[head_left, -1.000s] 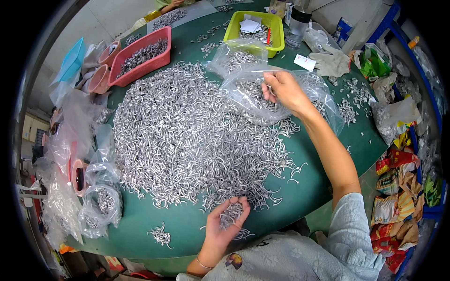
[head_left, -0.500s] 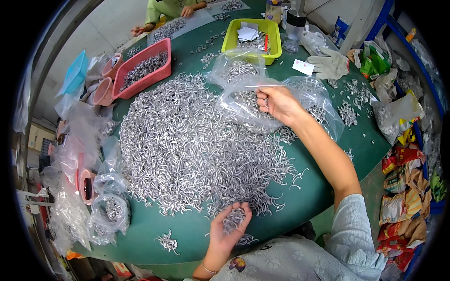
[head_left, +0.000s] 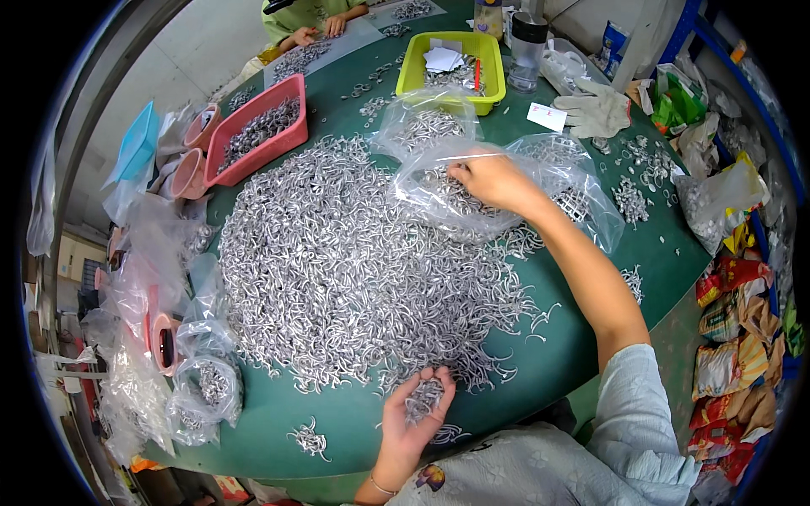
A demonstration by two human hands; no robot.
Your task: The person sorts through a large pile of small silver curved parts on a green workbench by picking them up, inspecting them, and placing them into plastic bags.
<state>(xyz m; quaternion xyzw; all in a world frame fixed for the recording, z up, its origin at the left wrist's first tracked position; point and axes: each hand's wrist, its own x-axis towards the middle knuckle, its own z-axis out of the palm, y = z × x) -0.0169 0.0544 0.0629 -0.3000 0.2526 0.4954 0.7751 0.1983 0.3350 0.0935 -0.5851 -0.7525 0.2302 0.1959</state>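
1. Here's the left hand (head_left: 405, 432), cupped around a clutch of grey pieces (head_left: 424, 400), just at the near edge of the big pile (head_left: 337, 261) on the desk (head_left: 582, 308).
2. Over to the right hand (head_left: 498, 181): fingers curled narrow at a clear bag (head_left: 456, 218) of pieces; whether they grip one, I can't tell.
3. Looks like the bag-side handling step; next move calls for a steady left cup and fingers clear of the bag's rim.

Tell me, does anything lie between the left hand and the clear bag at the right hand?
Yes: part of the heap of curved silvery metal pieces lies on the green tabletop between the left hand and the clear plastic bag at the right hand.
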